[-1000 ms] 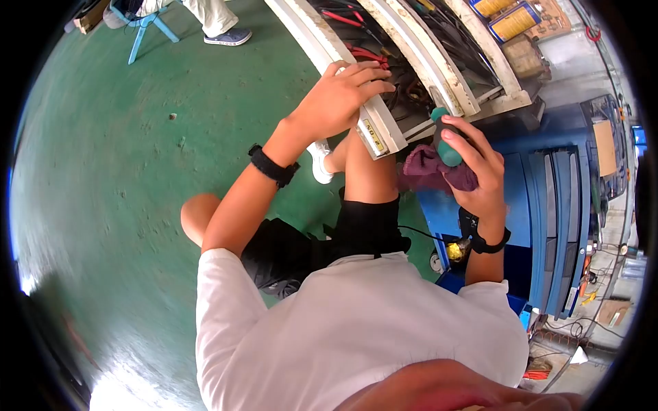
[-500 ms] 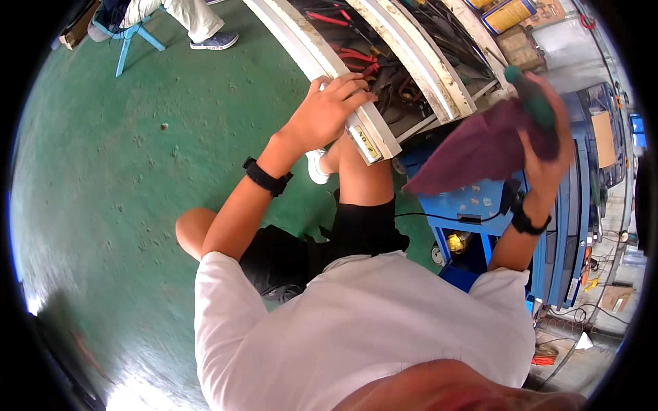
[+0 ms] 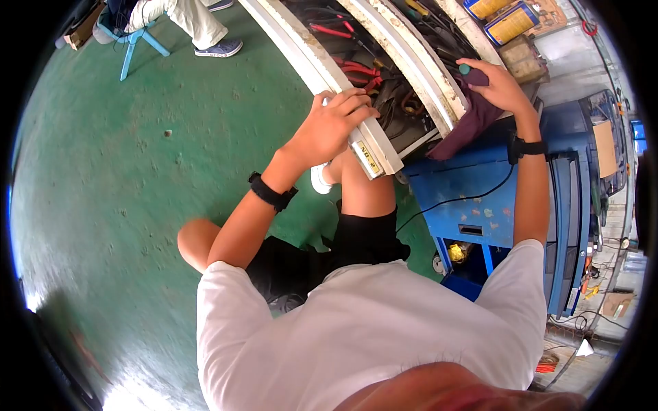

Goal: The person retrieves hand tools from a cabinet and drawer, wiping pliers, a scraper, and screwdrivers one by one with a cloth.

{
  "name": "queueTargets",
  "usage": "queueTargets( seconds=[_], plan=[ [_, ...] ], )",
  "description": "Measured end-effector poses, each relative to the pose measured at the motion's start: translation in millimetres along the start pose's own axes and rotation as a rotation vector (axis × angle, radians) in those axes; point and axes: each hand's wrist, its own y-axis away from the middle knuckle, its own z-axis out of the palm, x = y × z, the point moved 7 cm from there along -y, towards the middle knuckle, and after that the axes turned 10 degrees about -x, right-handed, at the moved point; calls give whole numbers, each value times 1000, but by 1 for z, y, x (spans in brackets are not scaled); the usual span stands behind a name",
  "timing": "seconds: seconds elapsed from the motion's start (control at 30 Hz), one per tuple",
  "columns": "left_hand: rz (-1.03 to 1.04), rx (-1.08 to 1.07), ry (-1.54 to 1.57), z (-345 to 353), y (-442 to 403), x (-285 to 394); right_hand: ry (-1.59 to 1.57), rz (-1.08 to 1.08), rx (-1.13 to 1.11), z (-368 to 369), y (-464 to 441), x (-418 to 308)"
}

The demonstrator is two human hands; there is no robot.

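Note:
My left hand (image 3: 332, 127) has its fingers curled over the front edge of a white metal drawer (image 3: 373, 140) with a "NO-2" label. Inside that pulled-out drawer lie red-handled pliers (image 3: 356, 68) and other tools. At the upper right, my right hand (image 3: 504, 88) grips a maroon cloth (image 3: 469, 127) together with a dark object with a rounded green end (image 3: 465, 69); most of that object is hidden by the fingers and cloth. The cloth hangs against the end of a second open drawer (image 3: 418, 61), which also holds tools.
A blue tool cabinet (image 3: 466, 195) stands below my right forearm, with a black cable across it. Yellow-blue cans (image 3: 510, 24) sit at the upper right. Another person's leg (image 3: 195, 24) and a light-blue stool (image 3: 130, 51) are at the upper left on the green floor (image 3: 116, 171).
My right hand has moved up and left with the cloth and green-ended object, from above the blue cabinet to the second drawer. My left hand stays on the drawer edge.

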Motion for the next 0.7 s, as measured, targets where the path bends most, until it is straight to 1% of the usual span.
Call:
queueTargets(
  seconds=[0.03,0.17,0.2,0.23,0.27,0.3,0.37,0.4,0.43,0.47,0.5,0.53,0.57,0.6,0.63,0.67,0.7],
  plan=[
    [2,6,-5,-1,0,1,36,30,-42,6,-2,7],
    [13,7,-5,-3,-1,2,55,68,-34,8,-2,13],
    [4,-1,3,-2,-1,2,75,107,-31,4,1,8],
    [-5,-10,11,-2,-1,3,93,147,-27,-2,6,-2],
    [-21,-44,40,-2,-1,3,123,153,45,-13,13,-16],
    [-16,-45,27,-5,-1,7,121,151,58,-24,20,-36],
    [-64,-61,93,-10,0,11,228,205,233,-55,39,-79],
    [-64,-123,114,-15,-2,15,218,214,234,-63,45,-99],
    [-60,-137,119,-23,-2,25,165,100,354,-78,54,-128],
    [-54,-60,311,-36,-4,34,116,-16,477,-86,61,-153],
    [-45,19,501,-45,-5,39,116,-5,481,-79,60,-168],
    [-25,49,645,-47,-4,42,-83,-92,537,-73,61,-183],
    [-15,44,647,-51,-4,52,-281,-181,591,-66,60,-196],
    [18,110,829,-61,-3,61,-292,-237,536,-51,52,-212],
    [124,122,712,-66,-4,65,-303,-294,479,-35,43,-227],
    [228,146,596,-71,-3,68,-373,-341,348,-14,30,-240],
    [144,210,626,-67,2,60,-444,-389,214,3,21,-252]
  ],
)
